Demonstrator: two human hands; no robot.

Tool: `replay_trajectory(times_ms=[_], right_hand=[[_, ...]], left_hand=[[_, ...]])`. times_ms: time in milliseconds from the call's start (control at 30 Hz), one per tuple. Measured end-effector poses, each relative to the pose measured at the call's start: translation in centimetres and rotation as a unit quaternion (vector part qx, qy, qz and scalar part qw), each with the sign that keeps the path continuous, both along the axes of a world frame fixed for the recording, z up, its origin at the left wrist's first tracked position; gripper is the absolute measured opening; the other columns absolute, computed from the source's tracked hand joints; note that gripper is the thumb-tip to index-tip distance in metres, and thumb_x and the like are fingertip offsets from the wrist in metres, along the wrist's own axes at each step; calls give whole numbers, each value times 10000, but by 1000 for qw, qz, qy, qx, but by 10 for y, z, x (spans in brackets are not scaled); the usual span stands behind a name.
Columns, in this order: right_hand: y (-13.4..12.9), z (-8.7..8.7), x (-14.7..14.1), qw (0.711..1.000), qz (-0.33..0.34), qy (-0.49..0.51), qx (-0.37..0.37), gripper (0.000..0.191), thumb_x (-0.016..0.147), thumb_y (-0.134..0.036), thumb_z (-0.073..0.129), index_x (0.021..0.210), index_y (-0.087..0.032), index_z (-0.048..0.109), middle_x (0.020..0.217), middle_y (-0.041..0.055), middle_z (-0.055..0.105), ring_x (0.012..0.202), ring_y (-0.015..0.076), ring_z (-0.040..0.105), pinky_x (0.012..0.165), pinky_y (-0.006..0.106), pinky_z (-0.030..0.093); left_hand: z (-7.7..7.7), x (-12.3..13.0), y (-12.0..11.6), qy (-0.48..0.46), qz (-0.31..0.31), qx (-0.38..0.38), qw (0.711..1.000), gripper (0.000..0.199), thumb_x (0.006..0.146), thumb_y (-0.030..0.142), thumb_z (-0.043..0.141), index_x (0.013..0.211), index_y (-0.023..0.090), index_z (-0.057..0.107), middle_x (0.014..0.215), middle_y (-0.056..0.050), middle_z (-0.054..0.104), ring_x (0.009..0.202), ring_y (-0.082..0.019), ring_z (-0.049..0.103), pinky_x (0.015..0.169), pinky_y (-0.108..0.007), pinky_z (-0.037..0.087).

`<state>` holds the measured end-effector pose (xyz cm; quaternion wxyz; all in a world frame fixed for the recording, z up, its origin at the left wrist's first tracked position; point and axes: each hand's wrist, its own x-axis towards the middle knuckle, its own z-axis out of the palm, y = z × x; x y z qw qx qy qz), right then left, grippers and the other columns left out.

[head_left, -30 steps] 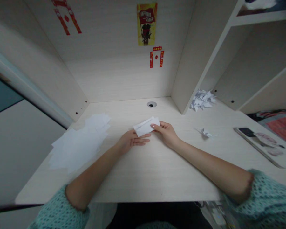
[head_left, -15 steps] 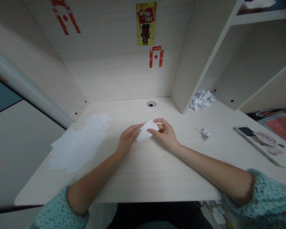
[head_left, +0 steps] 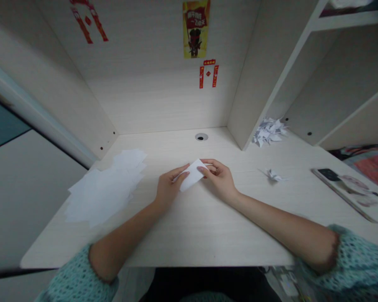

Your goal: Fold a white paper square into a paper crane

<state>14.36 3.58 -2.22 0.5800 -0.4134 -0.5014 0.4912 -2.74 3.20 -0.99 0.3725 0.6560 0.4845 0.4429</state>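
Note:
A small folded piece of white paper [head_left: 192, 175] is held between my two hands, just above the middle of the desk. My left hand [head_left: 170, 183] pinches its left edge, thumb on top and fingers behind. On the opposite side my right hand [head_left: 219, 176] grips the upper right edge, the thumb pressed on the near face and the index finger along the top corner. The fingers partly cover the paper's edges, so its folds cannot be made out fully.
Loose white paper sheets [head_left: 103, 188] lie spread at the left. To the right sit a folded paper crane [head_left: 274, 176] and a phone [head_left: 353, 193]. Behind them, a heap of folded white paper pieces [head_left: 269, 131] rests beside an upright panel [head_left: 255, 75]. A cable hole [head_left: 201, 137] is at the back.
The paper has turned slightly in my hands and its face shows flatter. My left thumb has shifted onto its near face. The whole view has moved a little.

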Motion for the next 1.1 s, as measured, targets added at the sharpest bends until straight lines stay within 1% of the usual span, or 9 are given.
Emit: replay_trajectory(times_ms=[167, 300, 467, 633, 733, 933, 1100], right_hand=[[1, -2, 0, 1000, -25, -11, -6, 348, 689, -404, 688, 943, -168, 662, 702, 32, 705, 610, 148, 603, 576, 265, 463], [1, -4, -1, 1000, -28, -4, -9, 341, 692, -398, 687, 940, -164, 663, 657, 18, 692, 587, 138, 590, 573, 260, 456], [1, -4, -1, 1000, -27, 4, -9, 348, 684, -412, 690, 939, -176, 663, 650, 15, 685, 614, 154, 607, 600, 277, 470], [-1, 0, -1, 1000, -22, -1, -9, 397, 691, -421, 679, 1005, -181, 644, 646, 11, 684, 621, 159, 607, 615, 289, 479], [-1, 0, -1, 1000, -16, 4, -9, 429, 692, -420, 678, 1040, -174, 635, 678, 19, 697, 612, 152, 601, 604, 286, 475], [1, -4, -1, 1000, -28, 9, -5, 355, 694, -371, 688, 989, -176, 680, 727, 29, 716, 621, 141, 596, 601, 275, 460], [2, -6, -1, 999, -50, 8, -16, 362, 680, -366, 697, 986, -173, 700, 800, 49, 730, 652, 161, 619, 625, 305, 488]], left_hand=[[2, 0, -1, 17, 9, -7, 1000, 322, 807, 347, 561, 1092, 226, 651, 1141, -14, 643, 1049, -212, 608, 949, -337, 445], [1, 0, -1, 26, 9, -4, 1000, 324, 817, 357, 546, 1099, 234, 647, 1149, -11, 638, 1056, -207, 605, 935, -319, 454], [2, 0, -2, 39, 22, 4, 999, 313, 810, 361, 556, 1083, 247, 658, 1136, -9, 644, 1056, -217, 605, 941, -330, 451], [1, -1, -3, 42, 21, 8, 999, 320, 810, 370, 556, 1092, 256, 653, 1152, -10, 634, 1067, -225, 599, 945, -348, 450], [-1, -1, -2, 53, 25, 10, 998, 318, 811, 373, 554, 1090, 255, 655, 1148, -13, 635, 1058, -230, 604, 927, -351, 463], [-3, -2, -1, 74, 16, 23, 997, 331, 819, 374, 544, 1119, 264, 630, 1165, -4, 621, 1067, -229, 598, 949, -359, 440], [-3, -2, -2, 97, 17, 24, 995, 332, 822, 378, 540, 1127, 273, 621, 1152, -10, 635, 985, -225, 632, 927, -377, 442]])
